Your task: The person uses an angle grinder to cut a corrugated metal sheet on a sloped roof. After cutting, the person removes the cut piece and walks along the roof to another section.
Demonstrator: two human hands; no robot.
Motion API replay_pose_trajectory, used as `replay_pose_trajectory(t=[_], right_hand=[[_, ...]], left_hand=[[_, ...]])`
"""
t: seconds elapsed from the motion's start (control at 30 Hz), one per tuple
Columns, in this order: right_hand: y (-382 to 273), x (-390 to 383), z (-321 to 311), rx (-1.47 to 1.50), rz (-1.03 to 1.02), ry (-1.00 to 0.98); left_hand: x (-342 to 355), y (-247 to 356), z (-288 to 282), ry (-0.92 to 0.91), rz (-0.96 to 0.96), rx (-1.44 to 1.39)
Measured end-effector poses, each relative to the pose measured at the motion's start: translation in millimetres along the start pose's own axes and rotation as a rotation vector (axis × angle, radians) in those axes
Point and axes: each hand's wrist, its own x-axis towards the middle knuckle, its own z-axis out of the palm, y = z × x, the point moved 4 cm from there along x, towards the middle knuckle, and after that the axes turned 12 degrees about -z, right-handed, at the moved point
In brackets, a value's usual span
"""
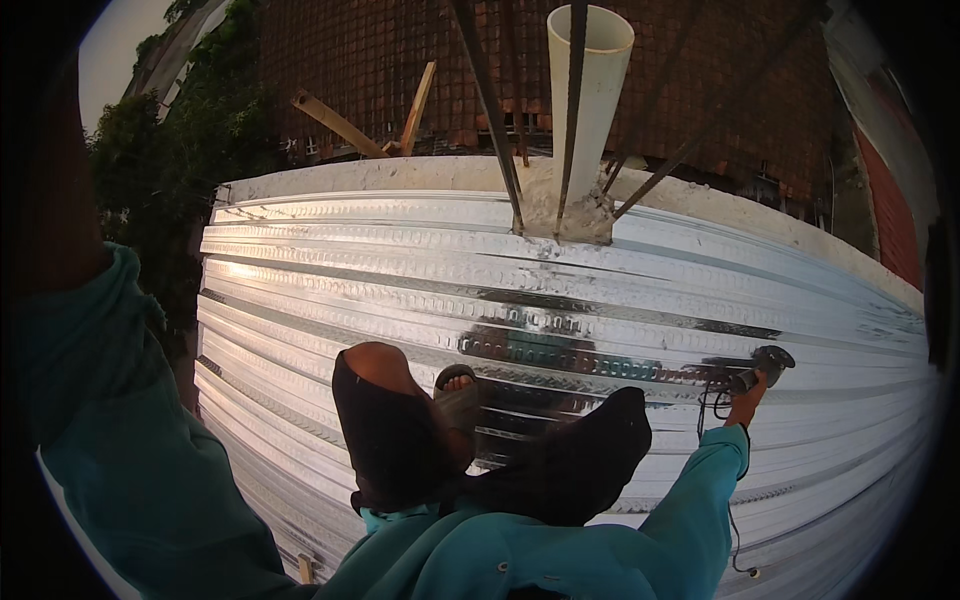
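Observation:
My right hand (745, 401) reaches out to the right and is closed around a dark angle grinder (771, 359). The tool is at the shiny ribbed metal decking (330, 300); whether it rests on the sheet I cannot tell. A black power cord (734, 530) trails from it toward me across the ribs. On the left, my left forearm (62, 170) rises along the dark rim out of its teal sleeve, and the hand is out of the picture. My bent knees and one sandalled foot (458, 405) are over the decking.
Steel rebars (484, 105) rise from a rough concrete stub (590, 225) ahead, around a wide white pipe (592, 95). A concrete ledge (350, 178) borders the decking's far side. Beyond lie a brown tiled roof (370, 55), wooden pieces (419, 108) and trees (215, 130).

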Motion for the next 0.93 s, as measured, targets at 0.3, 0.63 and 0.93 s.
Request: replay_pose_trajectory(t=[0.3,0.63,0.93], right_hand=[[-84,-14,36,0.708,0.357,-0.057],[-151,-28,34,0.663,0.308,-0.073],[-189,-70,155,0.894,0.461,-0.429]], left_hand=[[-21,83,-40,0.161,0.202,-0.199],[-264,3,73,-0.567,-0.524,-0.202],[-527,-90,209,-1.453,-0.582,0.151]])
